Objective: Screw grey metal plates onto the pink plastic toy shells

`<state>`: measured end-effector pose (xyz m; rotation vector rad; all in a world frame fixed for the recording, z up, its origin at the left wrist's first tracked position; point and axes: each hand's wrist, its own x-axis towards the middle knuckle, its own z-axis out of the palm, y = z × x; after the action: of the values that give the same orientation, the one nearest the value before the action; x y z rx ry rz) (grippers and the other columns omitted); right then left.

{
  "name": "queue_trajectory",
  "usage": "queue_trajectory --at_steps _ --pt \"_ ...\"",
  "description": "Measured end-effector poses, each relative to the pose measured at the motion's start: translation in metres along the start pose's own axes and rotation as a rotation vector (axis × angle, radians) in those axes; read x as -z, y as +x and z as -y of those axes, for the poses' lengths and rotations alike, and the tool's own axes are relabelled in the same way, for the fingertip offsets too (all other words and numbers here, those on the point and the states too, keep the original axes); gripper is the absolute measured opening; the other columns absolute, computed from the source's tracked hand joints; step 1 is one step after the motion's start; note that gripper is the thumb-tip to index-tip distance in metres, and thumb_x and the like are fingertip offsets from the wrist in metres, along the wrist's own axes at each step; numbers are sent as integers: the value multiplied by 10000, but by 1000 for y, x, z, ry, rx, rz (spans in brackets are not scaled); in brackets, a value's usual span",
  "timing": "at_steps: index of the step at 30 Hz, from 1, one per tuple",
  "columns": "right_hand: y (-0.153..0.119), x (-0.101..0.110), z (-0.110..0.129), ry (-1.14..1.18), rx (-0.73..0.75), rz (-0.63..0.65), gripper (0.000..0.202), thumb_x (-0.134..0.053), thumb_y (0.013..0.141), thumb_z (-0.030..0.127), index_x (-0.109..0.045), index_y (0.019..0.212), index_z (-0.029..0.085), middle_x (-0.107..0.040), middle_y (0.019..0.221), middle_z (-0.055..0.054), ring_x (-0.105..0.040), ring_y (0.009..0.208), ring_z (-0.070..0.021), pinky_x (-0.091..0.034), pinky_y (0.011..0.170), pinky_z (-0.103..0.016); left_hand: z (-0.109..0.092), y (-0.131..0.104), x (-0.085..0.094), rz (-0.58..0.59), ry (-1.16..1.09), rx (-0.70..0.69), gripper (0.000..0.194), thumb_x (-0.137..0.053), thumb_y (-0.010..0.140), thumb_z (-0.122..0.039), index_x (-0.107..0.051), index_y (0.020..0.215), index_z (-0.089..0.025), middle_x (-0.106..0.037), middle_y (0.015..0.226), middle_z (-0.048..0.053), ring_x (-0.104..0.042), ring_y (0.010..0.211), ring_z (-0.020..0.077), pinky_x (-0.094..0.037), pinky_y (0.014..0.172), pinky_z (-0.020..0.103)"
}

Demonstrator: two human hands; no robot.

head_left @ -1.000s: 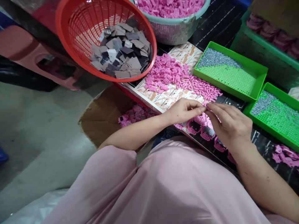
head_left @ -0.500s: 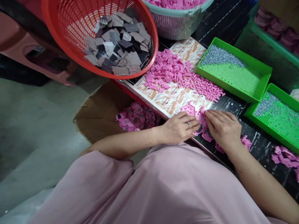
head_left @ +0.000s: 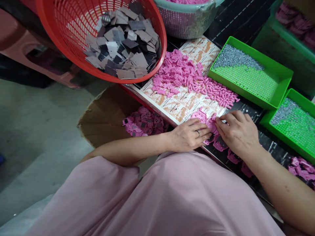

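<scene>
My left hand (head_left: pixel 190 135), with a ring on one finger, lies with its fingers stretched flat over a pink plastic housing (head_left: pixel 211 124) at the table's front edge. Beside its thumb another round pink housing (head_left: pixel 199 114) shows on the patterned sheet. My right hand (head_left: pixel 237 131) touches the housing's right side, thumb and fingertips pinched together. What sits between those fingertips is too small to make out. More pink housings (head_left: pixel 220 143) with dark plates lie in a row along the edge, partly under my right hand and forearm.
A red basket (head_left: pixel 164 49) of grey plates stands at the left. Loose pink pieces (head_left: pixel 177 70) and small pink cylinders (head_left: pixel 220 91) are heaped ahead. Green trays (head_left: pixel 251 90) (head_left: pixel 292 137) of metal screws flank the right. Below the edge, a cardboard box (head_left: pixel 98 121) contains pink assemblies.
My right hand has lifted and curled slightly, its fingertips now pinching at the housing. My left hand keeps nearly the same place. The view has shifted a little.
</scene>
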<state>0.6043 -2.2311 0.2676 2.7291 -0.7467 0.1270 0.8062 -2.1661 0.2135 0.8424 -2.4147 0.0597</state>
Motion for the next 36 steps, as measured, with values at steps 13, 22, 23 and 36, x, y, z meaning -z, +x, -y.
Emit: queue_trajectory --at_steps 13,22,23,36 --pt "-9 -3 12 -82 -43 -131 207 -679 837 314 -687 966 151 -695 875 -34 -549 898 -224 -372 739 -340 48 -27 34 -52 224 384 221 -525 936 -225 -681 1090 -193 -719 984 74 -628 900 192 -494 770 346" --pt "-9 11 -5 5 -150 -229 211 -712 804 258 -648 1002 222 -733 916 12 -600 790 -190 -402 786 -365 100 -20 30 153 374 629 284 -432 961 -185 -687 1085 -167 -657 961 106 -599 917 231 -470 677 335" --pt "-10 13 -7 14 -158 -232 204 -713 802 246 -647 994 227 -735 917 14 -605 791 -192 -406 788 -365 102 -15 29 142 384 612 292 -421 959 -171 -700 1045 -168 -659 961 105 -599 919 233 -461 668 335" --pt "0 4 -6 114 -138 -279 113 -683 831 244 -661 939 219 -726 898 15 -595 784 -157 -397 750 -320 107 -5 30 164 369 589 263 -465 947 -220 -724 969 -180 -671 982 106 -568 955 248 -452 704 361"
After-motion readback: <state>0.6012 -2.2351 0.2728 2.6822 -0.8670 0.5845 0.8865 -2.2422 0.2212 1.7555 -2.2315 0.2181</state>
